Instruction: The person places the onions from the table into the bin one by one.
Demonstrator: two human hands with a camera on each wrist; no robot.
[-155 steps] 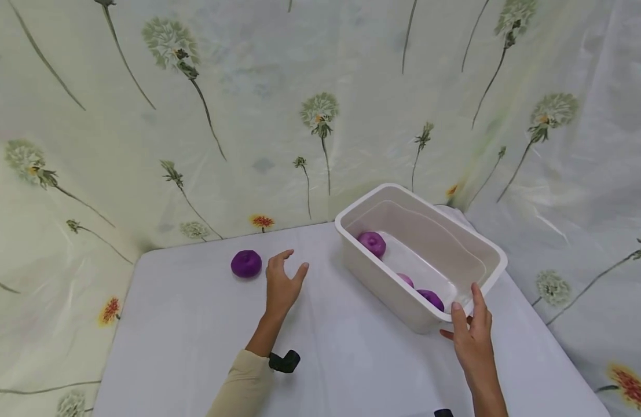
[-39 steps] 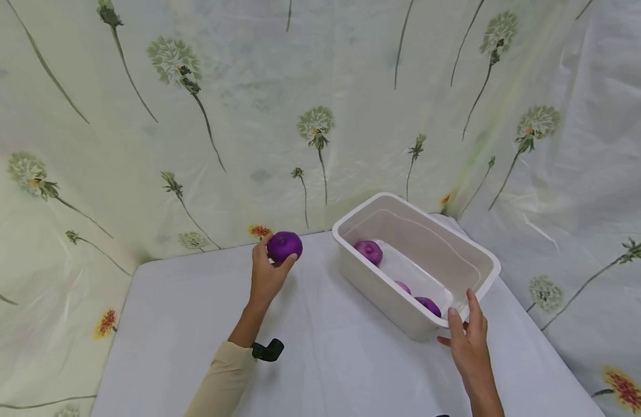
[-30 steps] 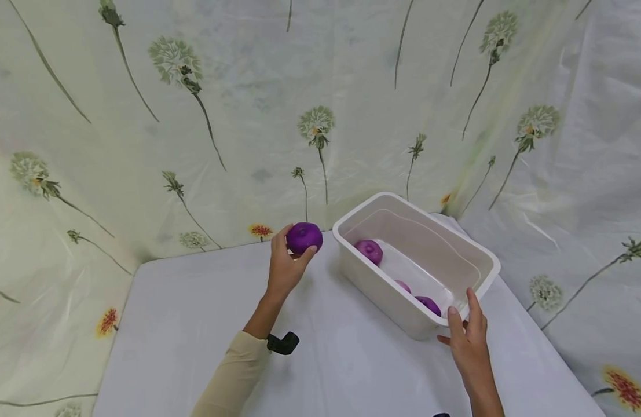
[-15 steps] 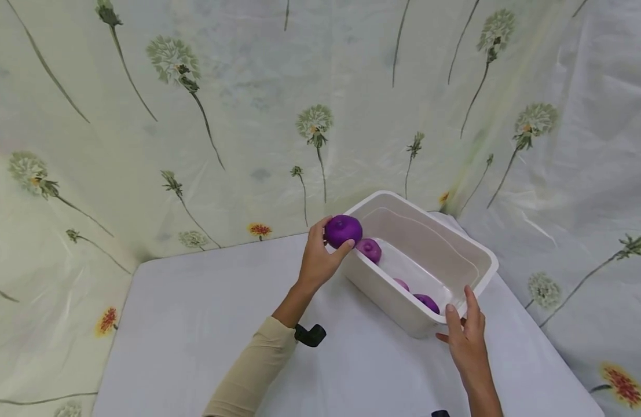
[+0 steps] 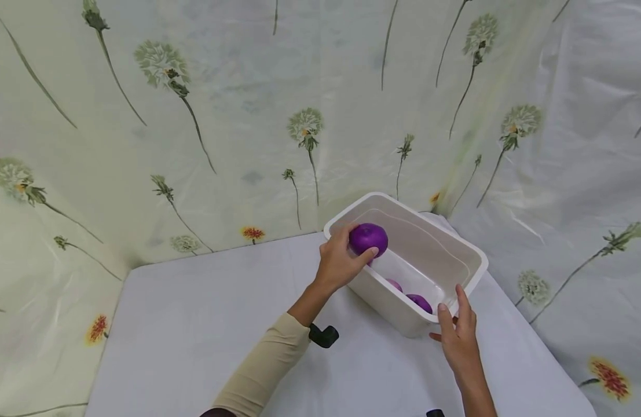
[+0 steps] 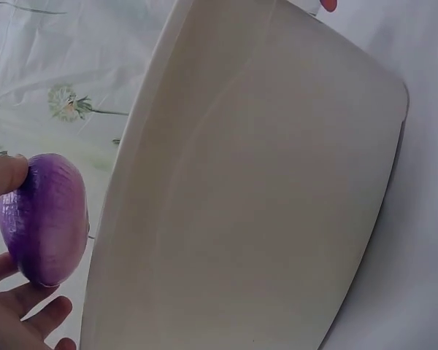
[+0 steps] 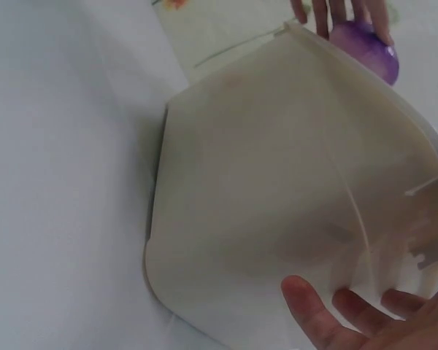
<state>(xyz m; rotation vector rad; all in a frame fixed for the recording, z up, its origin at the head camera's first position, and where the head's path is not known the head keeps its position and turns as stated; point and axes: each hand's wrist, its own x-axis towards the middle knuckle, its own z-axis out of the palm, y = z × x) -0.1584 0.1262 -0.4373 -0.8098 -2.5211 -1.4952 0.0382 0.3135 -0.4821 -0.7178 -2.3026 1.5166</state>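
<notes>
My left hand [image 5: 338, 263] grips a shiny purple onion [image 5: 369, 240] above the far left end of a white plastic bin [image 5: 388, 301]. In the left wrist view the onion [image 6: 51, 219] shows purple and paler sides between thumb and fingers, beyond the bin's rim. Inside the bin lie another purple onion [image 5: 419, 302] and a pinkish one [image 5: 395, 284], partly hidden by the near wall. A third onion in there is almost wholly covered by the held one. My right hand [image 5: 460, 336] holds the bin's near right corner, and its fingers [image 7: 306, 302] show against the outer wall.
The bin stands on a white-covered table [image 5: 195, 336], toward its back right. A flower-printed curtain [image 5: 237, 116] hangs behind the table and along its sides. A black wrist camera mount [image 5: 324, 336] sticks out from the left wrist.
Earlier the onion lay on the table beside my left hand. That hand has picked it up and carried it right, over the bin's rim. My right hand has stayed at the bin's corner.
</notes>
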